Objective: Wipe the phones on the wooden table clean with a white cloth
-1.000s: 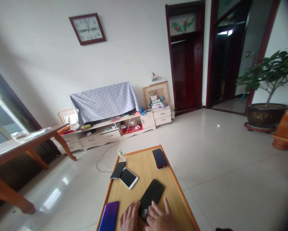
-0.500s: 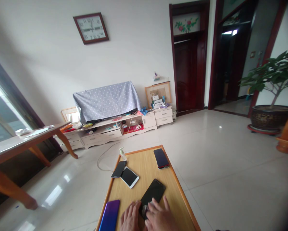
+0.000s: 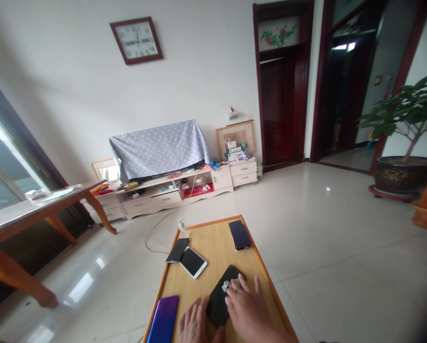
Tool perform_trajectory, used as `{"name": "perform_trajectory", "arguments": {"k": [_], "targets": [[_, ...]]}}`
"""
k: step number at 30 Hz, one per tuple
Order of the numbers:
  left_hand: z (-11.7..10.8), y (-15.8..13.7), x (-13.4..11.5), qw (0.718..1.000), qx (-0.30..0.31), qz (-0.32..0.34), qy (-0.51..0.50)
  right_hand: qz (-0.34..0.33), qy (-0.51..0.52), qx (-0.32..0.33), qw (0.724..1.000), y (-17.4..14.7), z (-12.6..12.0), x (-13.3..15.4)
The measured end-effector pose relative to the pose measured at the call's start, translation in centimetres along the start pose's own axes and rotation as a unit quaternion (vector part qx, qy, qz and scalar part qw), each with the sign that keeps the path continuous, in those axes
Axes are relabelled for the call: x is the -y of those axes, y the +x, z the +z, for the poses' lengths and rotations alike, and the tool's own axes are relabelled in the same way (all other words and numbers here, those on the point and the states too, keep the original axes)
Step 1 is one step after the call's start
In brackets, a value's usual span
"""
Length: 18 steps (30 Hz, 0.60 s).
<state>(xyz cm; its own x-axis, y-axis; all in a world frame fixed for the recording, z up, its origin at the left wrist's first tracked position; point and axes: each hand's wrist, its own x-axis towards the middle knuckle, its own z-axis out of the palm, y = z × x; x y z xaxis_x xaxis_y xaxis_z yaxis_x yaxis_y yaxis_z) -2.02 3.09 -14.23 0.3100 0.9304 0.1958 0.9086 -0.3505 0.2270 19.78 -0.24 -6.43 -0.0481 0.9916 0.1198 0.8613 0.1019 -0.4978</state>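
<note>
A black phone point(image 3: 217, 305) lies at a slant on the small wooden table point(image 3: 213, 233), in the lower middle of the head view. My left hand point(image 3: 194, 321) braces it, fingers along its left edge and thumb at its near end. Under the fingers of my right hand point(image 3: 248, 305), a crumpled whitish tissue point(image 3: 226, 286) is pressed on the upper part of the screen. Left of my left hand lies a purple-blue phone point(image 3: 163, 320). Farther up are a white phone point(image 3: 193, 262), a dark phone point(image 3: 177, 250) and, at the right edge, stacked phones point(image 3: 240, 235).
A clear pump bottle point(image 3: 183, 229) stands at the table's far left corner. Beyond are a low white cabinet point(image 3: 156, 202) with a cloth-covered object point(image 3: 159, 148), a larger table point(image 3: 66, 193) at left, and a potted plant point(image 3: 395, 174) at right.
My right hand has slid the tissue up and to the right across the black phone's screen. My left hand and the other phones stay in place.
</note>
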Motion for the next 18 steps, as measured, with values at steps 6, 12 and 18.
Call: {"name": "perform_trajectory", "arguments": {"k": [6, 12, 18], "targets": [[-1.5, -0.1, -1.1, 0.999, 0.023, -0.026, -0.003, -0.069, 0.061, 0.153, 0.984, -1.0, 1.5, 3.0], [-1.3, -0.1, -1.0, 1.0, 0.005, -0.014, -0.005, -0.046, 0.043, 0.037, 0.997, -0.1, 0.7, 0.9], [-0.7, 0.0, -0.4, 1.0, 0.021, -0.011, -0.005, 0.018, 0.0, -0.017, 1.0, 1.1, 1.0, -0.5]]}}
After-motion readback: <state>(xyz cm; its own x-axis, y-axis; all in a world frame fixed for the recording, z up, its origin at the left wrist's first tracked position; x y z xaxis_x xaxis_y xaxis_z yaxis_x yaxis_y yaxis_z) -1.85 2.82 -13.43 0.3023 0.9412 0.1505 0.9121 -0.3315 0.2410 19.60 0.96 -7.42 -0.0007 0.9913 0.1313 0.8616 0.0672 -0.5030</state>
